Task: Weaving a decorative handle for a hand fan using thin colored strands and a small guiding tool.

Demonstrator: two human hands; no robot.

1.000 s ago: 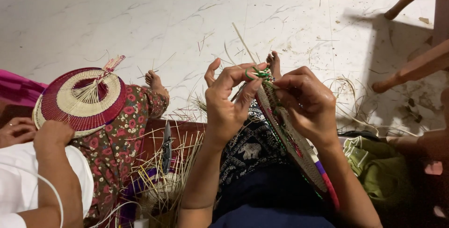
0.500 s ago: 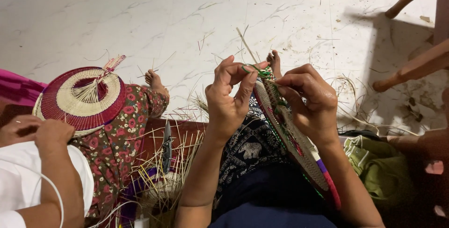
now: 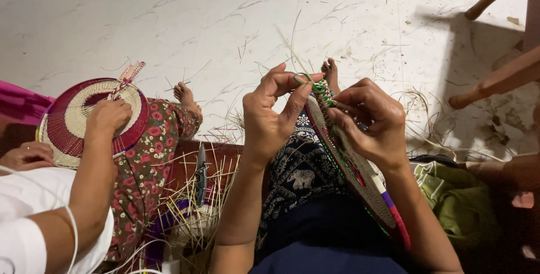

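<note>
1. Nearest the camera, the person's lap, in dark patterned cloth, carries a woven fan (image 3: 360,181) standing on edge and running from the right thigh up toward the hands.
2. The right hand (image 3: 368,119) is clenched around the fan's upper rim, fingers (image 3: 351,97) curled over the edge.
3. The left hand (image 3: 273,113) is just beside it, thumb and forefinger pinching a green strand (image 3: 306,77) that loops to the rim; the other fingers are loosely bent.
4. To the left lie loose straw (image 3: 208,195) and a dark knife (image 3: 200,175) on a reddish mat.
5. Further left, a co-worker in floral trousers rests one hand (image 3: 109,116) on a round red-and-cream fan (image 3: 73,125).
6. Beyond, the pale floor (image 3: 169,21) is littered with straw bits; wooden chair legs (image 3: 495,77) stand at right.
</note>
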